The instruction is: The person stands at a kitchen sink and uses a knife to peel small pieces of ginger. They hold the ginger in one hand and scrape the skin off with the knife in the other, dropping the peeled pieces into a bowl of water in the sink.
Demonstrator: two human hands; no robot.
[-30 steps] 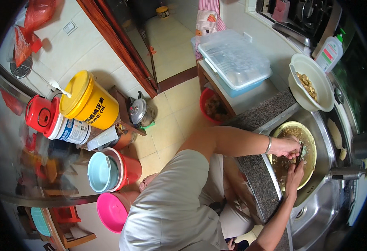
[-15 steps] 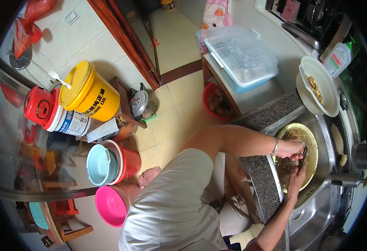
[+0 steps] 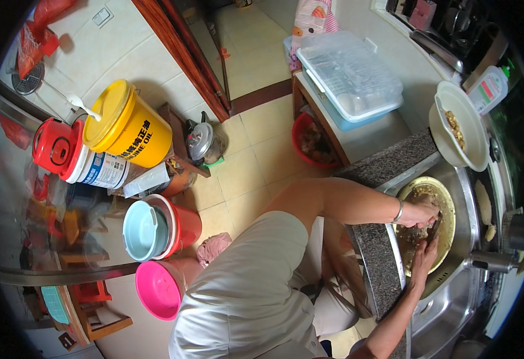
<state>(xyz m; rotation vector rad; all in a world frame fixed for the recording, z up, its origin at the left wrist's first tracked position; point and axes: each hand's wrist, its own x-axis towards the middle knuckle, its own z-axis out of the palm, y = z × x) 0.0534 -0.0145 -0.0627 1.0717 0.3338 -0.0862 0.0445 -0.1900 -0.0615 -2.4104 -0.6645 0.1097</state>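
Observation:
A cream-yellow basin [image 3: 450, 239] of murky brown water with small bits in it stands in the steel sink. My left hand [image 3: 420, 215], with a bangle at its wrist, reaches in from the far side, its fingers curled closed at the water. What they grip is hidden. Just below it, my right hand [image 3: 424, 258] reaches over the near rim, thumb and fingers closing towards a small dark piece [image 3: 433, 231] between the hands. This piece is too unclear to name.
A pale bowl [image 3: 447, 102] with brownish pieces sits at the sink's back corner, beside a white bottle [image 3: 489, 90]. The tap [image 3: 492, 261] juts over the steel sink [image 3: 453, 293]. Granite edging [image 3: 381, 263] borders it. Left stand a yellow bucket [image 3: 145, 131] and a pink bucket [image 3: 159, 291].
My left hand has turned and its fingers have curled further in over the basin. The right hand stays close below. The dark piece between them shows less clearly, and the view has shifted slightly.

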